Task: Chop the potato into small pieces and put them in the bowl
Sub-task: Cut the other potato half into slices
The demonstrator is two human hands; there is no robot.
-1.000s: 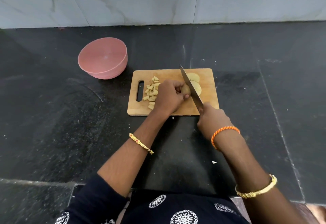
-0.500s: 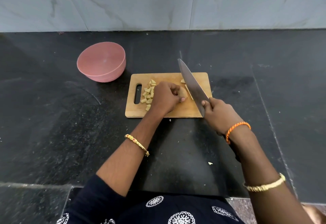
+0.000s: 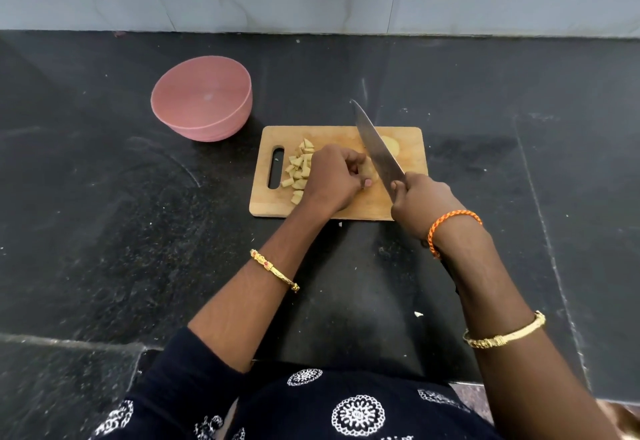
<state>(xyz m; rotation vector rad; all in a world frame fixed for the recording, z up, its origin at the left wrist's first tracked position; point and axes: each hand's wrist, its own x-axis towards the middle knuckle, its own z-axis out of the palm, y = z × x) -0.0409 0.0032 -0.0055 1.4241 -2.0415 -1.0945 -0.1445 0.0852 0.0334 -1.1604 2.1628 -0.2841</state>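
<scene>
From the head view, my left hand [image 3: 330, 176] curls around the potato [image 3: 367, 170] near the middle of the cutting board [image 3: 346, 204]. My right hand [image 3: 420, 202] grips the knife [image 3: 377, 150]; half a second ago the blade was raised at a similar slant, and it now sits closer to the potato piece, its tip past the board's far edge. A potato slice [image 3: 391, 144] shows behind the blade. The chopped pieces [image 3: 299, 171] stay heaped by the handle slot. The pink bowl [image 3: 202, 98] sits on the counter [image 3: 104, 197], unmoved, beyond the board's left corner.
</scene>
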